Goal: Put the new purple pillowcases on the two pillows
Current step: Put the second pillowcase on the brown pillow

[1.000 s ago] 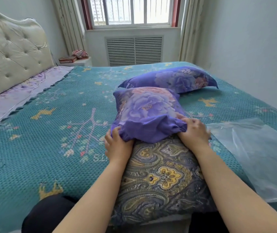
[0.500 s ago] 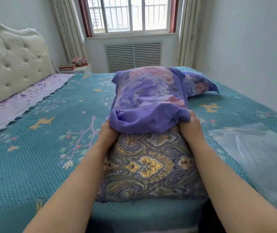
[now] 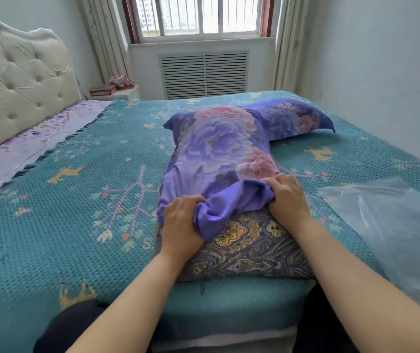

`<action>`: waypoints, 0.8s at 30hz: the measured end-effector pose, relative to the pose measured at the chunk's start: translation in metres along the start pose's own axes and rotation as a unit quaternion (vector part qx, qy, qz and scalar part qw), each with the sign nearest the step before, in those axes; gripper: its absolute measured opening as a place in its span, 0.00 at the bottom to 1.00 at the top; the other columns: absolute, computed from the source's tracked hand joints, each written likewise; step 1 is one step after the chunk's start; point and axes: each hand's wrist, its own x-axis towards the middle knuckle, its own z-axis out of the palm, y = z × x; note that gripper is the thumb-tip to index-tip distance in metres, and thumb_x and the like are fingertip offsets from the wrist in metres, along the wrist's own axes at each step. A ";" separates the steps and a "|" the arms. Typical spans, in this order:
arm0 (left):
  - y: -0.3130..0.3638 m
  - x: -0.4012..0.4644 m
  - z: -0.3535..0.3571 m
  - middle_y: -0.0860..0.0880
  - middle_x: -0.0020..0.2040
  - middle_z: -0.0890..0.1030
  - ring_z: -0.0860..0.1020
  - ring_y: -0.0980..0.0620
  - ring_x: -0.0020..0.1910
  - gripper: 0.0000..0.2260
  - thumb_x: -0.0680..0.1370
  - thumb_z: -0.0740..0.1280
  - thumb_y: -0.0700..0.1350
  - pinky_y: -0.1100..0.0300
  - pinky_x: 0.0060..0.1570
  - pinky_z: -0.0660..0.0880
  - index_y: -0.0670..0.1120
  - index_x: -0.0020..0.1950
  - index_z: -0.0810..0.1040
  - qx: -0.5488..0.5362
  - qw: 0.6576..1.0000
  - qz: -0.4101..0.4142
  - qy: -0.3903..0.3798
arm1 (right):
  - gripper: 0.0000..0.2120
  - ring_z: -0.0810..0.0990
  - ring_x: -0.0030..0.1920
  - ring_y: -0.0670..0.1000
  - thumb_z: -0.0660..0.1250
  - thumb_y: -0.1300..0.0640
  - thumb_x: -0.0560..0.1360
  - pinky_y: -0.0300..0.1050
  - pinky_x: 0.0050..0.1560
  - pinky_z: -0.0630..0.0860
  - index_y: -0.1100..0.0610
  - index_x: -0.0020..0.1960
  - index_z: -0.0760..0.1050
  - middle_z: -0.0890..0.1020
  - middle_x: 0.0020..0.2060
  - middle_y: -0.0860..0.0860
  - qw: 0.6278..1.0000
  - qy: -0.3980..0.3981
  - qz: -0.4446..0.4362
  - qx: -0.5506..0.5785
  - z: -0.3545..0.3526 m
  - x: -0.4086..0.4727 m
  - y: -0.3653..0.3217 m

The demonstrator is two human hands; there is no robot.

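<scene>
A pillow in a dark paisley cover (image 3: 249,248) lies lengthwise on the bed in front of me. A purple floral pillowcase (image 3: 219,151) covers its far half, its open hem bunched across the middle. My left hand (image 3: 181,225) grips the hem at the pillow's left side. On the right side, my right hand (image 3: 288,194) grips the same hem. Behind it, a second pillow in a purple floral case (image 3: 295,118) lies flat on the bed.
The bed carries a teal patterned bedspread (image 3: 76,200). A clear plastic bag (image 3: 392,225) lies to the right of the pillow. A tufted cream headboard (image 3: 20,77) stands at the left. A small bedside stand with items (image 3: 112,89) is by the window wall.
The pillow, raised half a second ago, now lies flat on the bed again. The pillowcase hem has come nearer to me along the pillow, both hands still gripping it.
</scene>
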 end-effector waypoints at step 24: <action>-0.040 -0.068 -0.043 0.49 0.40 0.79 0.77 0.45 0.40 0.21 0.64 0.59 0.33 0.47 0.43 0.73 0.45 0.53 0.80 -0.018 0.980 -0.154 0.124 | 0.18 0.76 0.50 0.57 0.56 0.65 0.68 0.48 0.54 0.70 0.58 0.55 0.76 0.80 0.48 0.54 0.961 0.227 0.019 0.155 -0.030 -0.099 -0.039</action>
